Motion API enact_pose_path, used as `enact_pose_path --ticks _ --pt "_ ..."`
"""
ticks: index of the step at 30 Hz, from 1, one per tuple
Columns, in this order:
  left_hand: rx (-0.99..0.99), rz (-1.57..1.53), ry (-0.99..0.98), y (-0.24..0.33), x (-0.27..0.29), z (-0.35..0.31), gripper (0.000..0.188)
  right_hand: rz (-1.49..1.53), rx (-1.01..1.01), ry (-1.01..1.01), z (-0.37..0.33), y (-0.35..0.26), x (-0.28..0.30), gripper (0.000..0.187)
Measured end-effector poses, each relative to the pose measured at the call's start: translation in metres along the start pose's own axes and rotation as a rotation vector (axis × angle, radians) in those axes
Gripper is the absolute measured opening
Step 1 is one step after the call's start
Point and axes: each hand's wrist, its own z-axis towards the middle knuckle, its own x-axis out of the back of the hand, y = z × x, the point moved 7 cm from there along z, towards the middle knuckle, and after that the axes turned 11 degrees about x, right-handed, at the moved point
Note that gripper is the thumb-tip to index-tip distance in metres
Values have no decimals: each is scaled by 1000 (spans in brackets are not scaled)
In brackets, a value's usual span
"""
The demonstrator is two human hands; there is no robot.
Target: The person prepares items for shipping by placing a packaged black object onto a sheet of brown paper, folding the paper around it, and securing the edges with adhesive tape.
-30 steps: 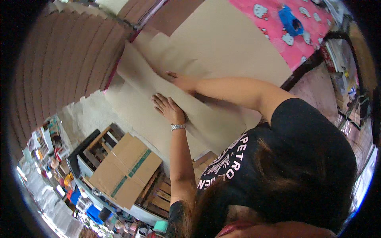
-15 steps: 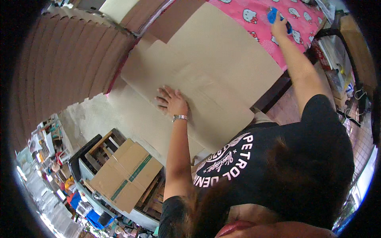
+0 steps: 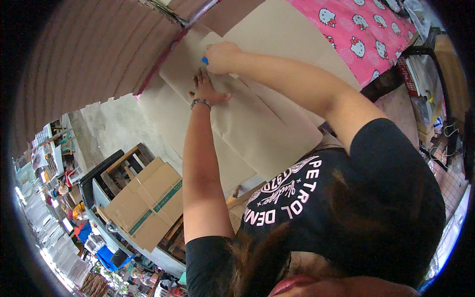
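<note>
A large sheet of brown cardboard (image 3: pixel 269 133) lies across the surface before me, with folds and slits in it. My left hand (image 3: pixel 208 91) rests on it, palm down with the fingers apart. Just beyond those fingers, my right hand (image 3: pixel 223 58) is closed around a small blue object (image 3: pixel 205 60) and presses close to the cardboard's far left part. Only a bit of the blue shows; my fist hides the rest, so its kind cannot be made out.
A pink cloth with cartoon cats (image 3: pixel 363 42) covers the far right. Stacked cardboard (image 3: pixel 94 54) rises at the far left. Strapped flat cartons (image 3: pixel 146 203) lie on a wooden pallet at the lower left. Papers and a red basket (image 3: pixel 409 76) stand at the right.
My right hand has come from the pink cloth, leftward over the cardboard, still with the blue object. My left hand has slid a little farther away and left.
</note>
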Motion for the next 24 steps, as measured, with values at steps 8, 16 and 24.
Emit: enact_pose_path --ticks 8,16,24 --pt "169 -64 -144 -2 12 -28 139 39 8 -207 -126 -21 -73 30" --pt "48 -132 -50 15 21 -13 132 577 -514 -936 -152 77 -103 20" --pt "-397 7 119 109 -35 -120 78 -65 -374 -500 -222 153 23 40"
